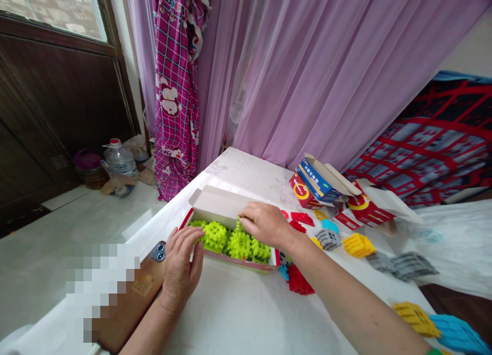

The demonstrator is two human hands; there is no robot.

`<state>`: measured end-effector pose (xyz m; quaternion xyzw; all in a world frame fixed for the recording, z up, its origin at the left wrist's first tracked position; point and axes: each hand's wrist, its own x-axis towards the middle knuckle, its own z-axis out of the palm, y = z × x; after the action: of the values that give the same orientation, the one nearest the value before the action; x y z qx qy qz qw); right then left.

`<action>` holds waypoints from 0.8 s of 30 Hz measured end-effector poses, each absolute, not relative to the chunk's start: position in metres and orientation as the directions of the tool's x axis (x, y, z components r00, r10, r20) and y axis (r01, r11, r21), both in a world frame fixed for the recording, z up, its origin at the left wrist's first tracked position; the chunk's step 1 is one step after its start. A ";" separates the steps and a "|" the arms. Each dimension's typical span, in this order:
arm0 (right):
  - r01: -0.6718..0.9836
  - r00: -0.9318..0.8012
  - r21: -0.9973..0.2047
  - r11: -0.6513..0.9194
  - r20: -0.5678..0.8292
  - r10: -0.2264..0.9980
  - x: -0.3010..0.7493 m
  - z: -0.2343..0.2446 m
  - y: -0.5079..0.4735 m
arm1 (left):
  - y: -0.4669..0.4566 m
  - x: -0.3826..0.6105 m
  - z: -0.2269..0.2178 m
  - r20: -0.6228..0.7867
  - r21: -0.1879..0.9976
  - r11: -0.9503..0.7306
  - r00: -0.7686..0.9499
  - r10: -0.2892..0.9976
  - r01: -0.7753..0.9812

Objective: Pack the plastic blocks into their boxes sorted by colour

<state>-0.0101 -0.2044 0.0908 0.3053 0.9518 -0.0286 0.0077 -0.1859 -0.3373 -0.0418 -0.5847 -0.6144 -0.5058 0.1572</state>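
An open cardboard box with red edges and a raised flap lies on the table. Lime-green plastic building blocks with notched edges fill it in clumps. Over the box's right half, my right hand pinches a lime-green block, which stands upright above the others; the fingers hide part of it. At the left end, my left hand rests with fingers stretched over the rim, fingertips against the blocks, holding nothing.
Red, yellow, grey and blue blocks lie to the right. Behind them sit a blue carton and red cartons. A phone lies by the table's left edge.
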 end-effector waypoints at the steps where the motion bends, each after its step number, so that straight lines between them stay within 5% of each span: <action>1: 0.592 -0.804 -0.090 0.801 0.006 0.595 -0.010 0.092 -0.204 | -0.337 -0.186 -0.041 0.785 0.438 -0.199 -0.265 0.560 0.877; 17: 0.586 -0.790 -0.272 0.763 0.017 0.613 -0.002 0.078 -0.207 | -0.337 -0.185 -0.042 0.779 0.447 -0.194 -0.273 0.565 0.873; 24: 0.608 -0.791 -0.202 0.768 -0.071 0.607 0.006 0.081 -0.205 | -0.336 -0.185 -0.042 0.786 0.459 -0.207 -0.286 0.548 0.864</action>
<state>0.0063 -0.2051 0.0806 0.3230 0.9402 -0.1077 0.0006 -0.1851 -0.3362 -0.0425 -0.5777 -0.6111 -0.5193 0.1523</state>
